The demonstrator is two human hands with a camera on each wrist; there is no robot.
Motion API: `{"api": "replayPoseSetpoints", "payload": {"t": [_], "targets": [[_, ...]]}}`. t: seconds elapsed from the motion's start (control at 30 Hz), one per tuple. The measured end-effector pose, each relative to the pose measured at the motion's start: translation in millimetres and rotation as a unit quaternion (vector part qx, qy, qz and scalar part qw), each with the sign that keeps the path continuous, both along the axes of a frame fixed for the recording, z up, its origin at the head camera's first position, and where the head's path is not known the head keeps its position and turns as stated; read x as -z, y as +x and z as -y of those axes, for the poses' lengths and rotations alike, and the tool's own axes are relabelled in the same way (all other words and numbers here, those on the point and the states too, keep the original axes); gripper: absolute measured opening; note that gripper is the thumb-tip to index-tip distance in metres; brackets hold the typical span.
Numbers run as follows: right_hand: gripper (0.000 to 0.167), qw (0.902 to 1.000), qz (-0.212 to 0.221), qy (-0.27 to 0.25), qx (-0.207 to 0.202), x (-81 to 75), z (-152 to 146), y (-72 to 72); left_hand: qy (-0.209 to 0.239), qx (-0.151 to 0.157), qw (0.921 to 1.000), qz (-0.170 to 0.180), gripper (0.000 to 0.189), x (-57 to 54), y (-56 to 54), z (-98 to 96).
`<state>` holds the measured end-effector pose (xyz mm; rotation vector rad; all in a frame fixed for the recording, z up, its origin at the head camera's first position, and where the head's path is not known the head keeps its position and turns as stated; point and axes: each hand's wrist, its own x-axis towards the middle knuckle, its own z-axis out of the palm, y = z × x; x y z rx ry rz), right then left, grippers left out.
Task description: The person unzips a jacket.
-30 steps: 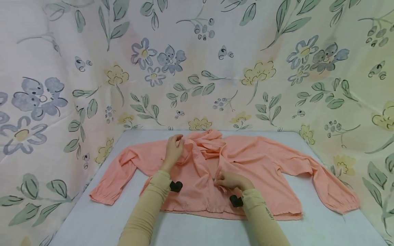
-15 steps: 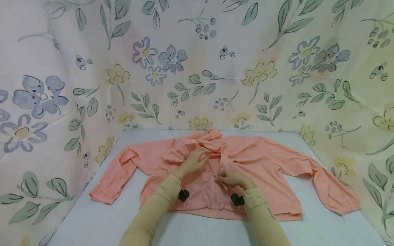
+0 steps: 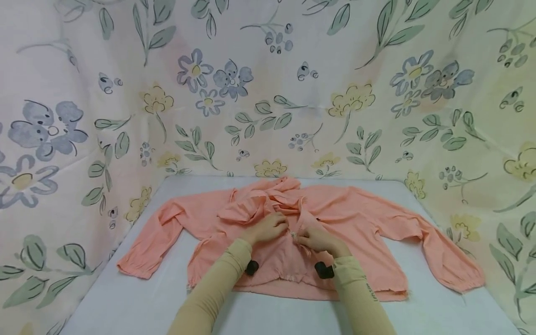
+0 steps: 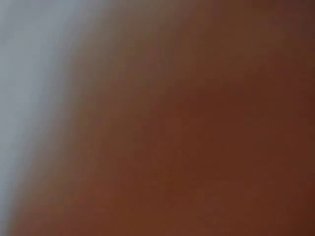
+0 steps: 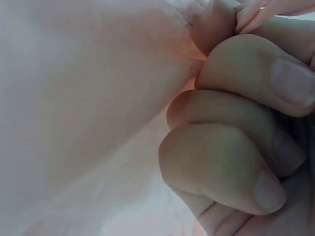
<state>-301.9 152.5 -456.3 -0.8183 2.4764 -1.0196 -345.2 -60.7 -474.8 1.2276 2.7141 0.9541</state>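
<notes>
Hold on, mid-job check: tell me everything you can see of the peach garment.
The peach garment is a long-sleeved top of thin-looking, wrinkled cloth, spread on the white table. Its sleeves reach out to both sides, angling back toward the person and ending in gathered cuffs. The neck area is bunched at the far side. A small pale spot, perhaps a button, shows between the hands. The right hand pinches cloth; the left hand touches the front, its grip unclear.

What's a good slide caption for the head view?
Right fingers pinch the front of a shirt spread on a table, left fingers close by.
</notes>
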Motion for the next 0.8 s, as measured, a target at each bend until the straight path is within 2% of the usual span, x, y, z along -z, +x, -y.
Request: {"api": "replayPoseSetpoints", "payload": {"t": [0.07, 0.17, 0.3, 0.37, 0.43, 0.57, 0.7, 0.8], "targets": [[0.045, 1.0, -0.007, 0.005, 0.003, -0.1, -0.4, -1.5, 0.034, 0.0, 0.9994, 0.009, 0.013, -0.2, -1.2, 5.3], [0.045, 0.9995, -0.012, 0.002, 0.028, -0.4, -0.4, -3.2, 0.088, -0.018, 0.994, 0.062, 0.01, -1.1, -2.2, 13.8], [0.047, 0.9979, -0.022, -0.009, 0.06, -2.2, 1.3, -4.8, 0.152, -0.039, 0.9754, 0.155, 0.014, -3.5, -2.0, 21.7], [0.048, 0.9973, -0.034, -0.003, 0.065, -4.0, 2.0, -5.6, 0.176, -0.041, 0.9676, 0.176, 0.018, -4.9, -3.0, 23.1], [0.049, 0.997, -0.044, 0.007, 0.063, -5.2, 3.1, -6.1, 0.191, -0.043, 0.9631, 0.184, 0.02, -6.3, -3.5, 23.7], [0.048, 0.997, -0.053, 0.015, 0.055, -6.1, 5.5, -6.3, 0.197, -0.045, 0.9644, 0.17, 0.02, -9.3, -3.5, 23.2], [0.045, 0.9978, -0.033, -0.003, 0.057, -5.7, 7.9, -4.8, 0.193, -0.047, 0.9666, 0.162, 0.019, -10.8, -2.6, 22.8], [0.043, 0.9985, -0.017, -0.001, 0.052, -4.4, 8.8, -2.3, 0.2, -0.051, 0.9641, 0.168, 0.019, -10.4, -1.7, 23.7]]}}
